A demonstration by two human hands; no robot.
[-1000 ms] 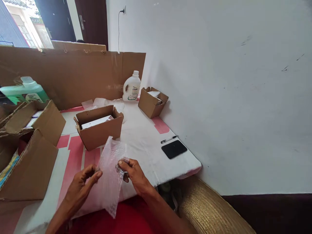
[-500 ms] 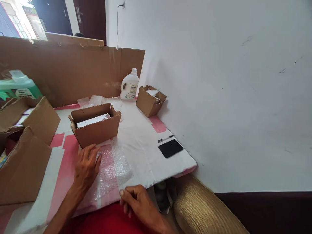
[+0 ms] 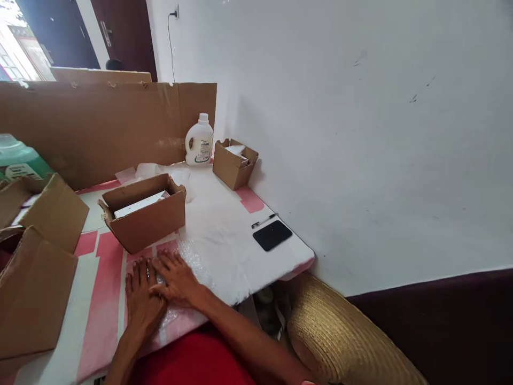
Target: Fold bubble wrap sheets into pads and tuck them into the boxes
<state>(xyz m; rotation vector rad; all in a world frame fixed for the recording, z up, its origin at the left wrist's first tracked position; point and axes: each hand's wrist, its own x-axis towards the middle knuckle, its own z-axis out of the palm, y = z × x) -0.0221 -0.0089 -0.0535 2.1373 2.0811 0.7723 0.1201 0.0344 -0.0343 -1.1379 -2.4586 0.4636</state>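
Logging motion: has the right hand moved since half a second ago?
Yes, the right hand moved forward and left, nearer the middle cardboard box.

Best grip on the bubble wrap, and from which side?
Probably pinch the bubble wrap by its edge beyond the right hand, coming from the right. It lies flat on the table, offering only a thin edge, and that side is uncovered, while the right hand and left hand lie palm down to its left.
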